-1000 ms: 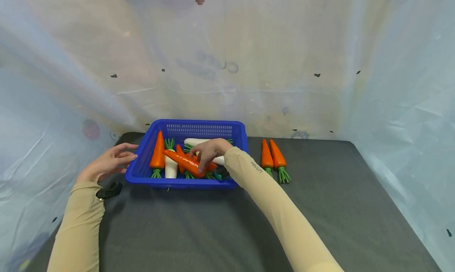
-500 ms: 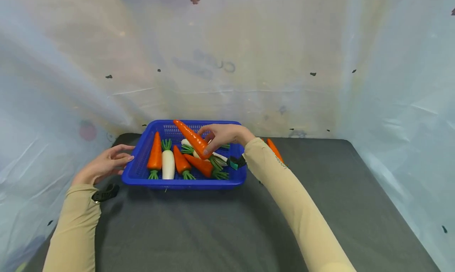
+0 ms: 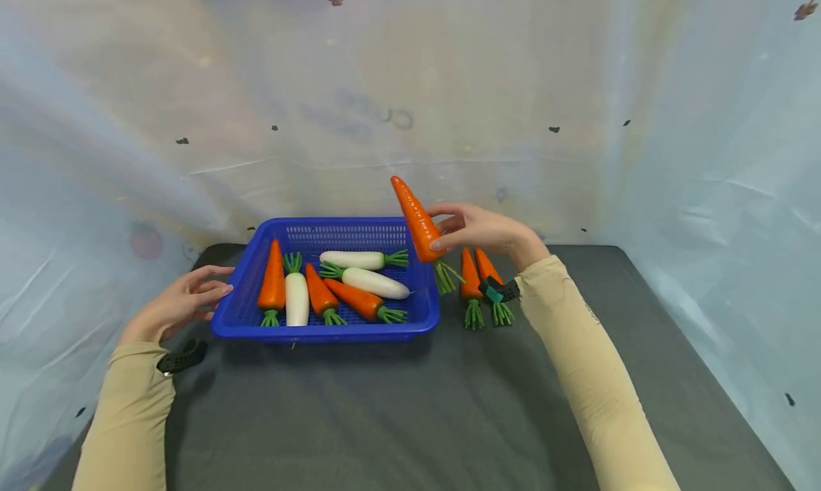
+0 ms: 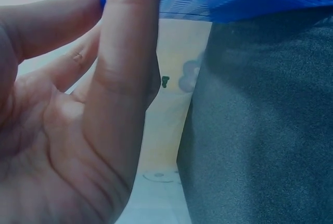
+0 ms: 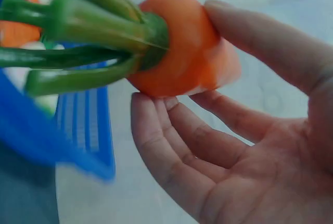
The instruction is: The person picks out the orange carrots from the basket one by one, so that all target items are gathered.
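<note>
My right hand (image 3: 484,231) pinches a carrot (image 3: 415,216) between thumb and fingers, above the basket's right end. The carrot is tilted, tip up to the left, green stems hanging down; its stem end faces the right wrist view. My left hand (image 3: 179,302) holds the left rim of a blue plastic basket (image 3: 323,333); in the left wrist view the rim passes between thumb (image 4: 122,52) and a finger. Inside lie several vegetables: an upright-laid carrot (image 3: 272,281), a white radish (image 3: 296,298), two more carrots, including one slanted carrot (image 3: 353,298), and two sideways white radishes, one a front radish (image 3: 375,283).
Two carrots (image 3: 471,277) lie side by side on the dark grey table (image 3: 359,412), right of the basket and partly behind my right wrist. Pale plastic sheeting (image 3: 474,70) hangs behind and at both sides of the table.
My right hand has lifted the carrot out of the basket and carried it up and to the right, uncovering the vegetables beneath. The left hand stays at the basket's left rim.
</note>
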A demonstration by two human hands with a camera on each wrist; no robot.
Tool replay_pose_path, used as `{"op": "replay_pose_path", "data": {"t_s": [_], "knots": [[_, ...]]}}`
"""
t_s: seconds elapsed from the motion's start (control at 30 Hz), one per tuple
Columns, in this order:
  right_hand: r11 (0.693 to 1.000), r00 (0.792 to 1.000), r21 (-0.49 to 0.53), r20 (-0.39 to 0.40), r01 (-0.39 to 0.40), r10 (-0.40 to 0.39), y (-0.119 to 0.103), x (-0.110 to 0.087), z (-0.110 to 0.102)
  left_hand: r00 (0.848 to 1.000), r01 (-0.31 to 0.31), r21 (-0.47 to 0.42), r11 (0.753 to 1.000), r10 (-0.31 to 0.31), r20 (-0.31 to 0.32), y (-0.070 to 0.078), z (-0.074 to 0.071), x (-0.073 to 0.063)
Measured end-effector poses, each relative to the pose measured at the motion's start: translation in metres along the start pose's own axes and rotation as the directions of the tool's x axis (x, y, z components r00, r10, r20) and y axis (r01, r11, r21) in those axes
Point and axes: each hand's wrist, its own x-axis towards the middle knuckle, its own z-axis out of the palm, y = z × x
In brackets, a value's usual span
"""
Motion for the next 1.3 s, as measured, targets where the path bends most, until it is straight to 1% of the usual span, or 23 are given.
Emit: {"op": "replay_pose_path", "data": {"t_s": [0.07, 0.13, 0.27, 0.37, 0.47, 0.57, 0.7, 0.8, 0.93, 1.0, 1.13, 1.23, 1.3], "knots": [[1.0, 0.998, 0.021, -0.068, -0.003, 0.005, 0.011, -0.014, -0.01, 1.0, -0.008, -0.006, 1.0, 0.008, -0.003, 0.0, 0.001, 0.0], [0.999, 0.991, 0.047, -0.136, 0.002, 0.005, 0.025, -0.029, -0.02, 1.0, -0.014, -0.006, 1.0, 0.014, -0.008, 0.0, 0.002, -0.001], [0.991, 0.964, 0.136, -0.265, 0.01, 0.026, 0.056, -0.055, -0.033, 0.999, -0.011, 0.005, 1.0, 0.011, -0.038, -0.001, 0.003, -0.003], [0.984, 0.943, 0.178, -0.33, 0.014, 0.046, 0.081, -0.072, -0.038, 0.998, -0.006, 0.001, 1.0, 0.006, -0.065, -0.002, 0.004, -0.006], [0.983, 0.925, 0.183, -0.375, 0.013, 0.057, 0.102, -0.086, -0.04, 0.996, -0.016, -0.011, 1.0, 0.015, -0.085, -0.002, 0.007, -0.008], [0.985, 0.911, 0.172, -0.405, -0.005, 0.075, 0.121, -0.097, -0.039, 0.995, -0.021, -0.021, 1.0, 0.019, -0.1, -0.004, 0.009, -0.011], [0.986, 0.902, 0.158, -0.415, -0.057, 0.119, 0.143, -0.108, -0.035, 0.994, -0.024, -0.051, 0.998, 0.018, -0.105, -0.008, 0.01, -0.014], [0.984, 0.892, 0.15, -0.425, -0.098, 0.154, 0.158, -0.113, -0.032, 0.994, -0.032, -0.055, 0.998, 0.025, -0.109, -0.009, 0.009, -0.013], [0.978, 0.874, 0.141, -0.442, -0.153, 0.201, 0.175, -0.116, -0.03, 0.994, -0.022, -0.045, 0.999, 0.016, -0.111, -0.008, 0.008, -0.011], [0.973, 0.866, 0.144, -0.447, -0.179, 0.225, 0.181, -0.117, -0.03, 0.994, -0.016, -0.044, 0.999, 0.011, -0.109, -0.007, 0.008, -0.01], [0.967, 0.855, 0.155, -0.455, -0.201, 0.25, 0.189, -0.117, -0.028, 0.994, -0.007, -0.047, 0.999, 0.002, -0.111, -0.006, 0.008, -0.007], [0.968, 0.846, 0.154, -0.472, -0.198, 0.248, 0.189, -0.115, -0.025, 0.994, -0.001, -0.049, 0.999, -0.004, -0.112, -0.005, 0.009, -0.007], [0.967, 0.833, 0.154, -0.491, -0.205, 0.254, 0.188, -0.114, -0.023, 0.994, 0.001, -0.052, 0.999, -0.007, -0.111, -0.003, 0.01, -0.007]]}}
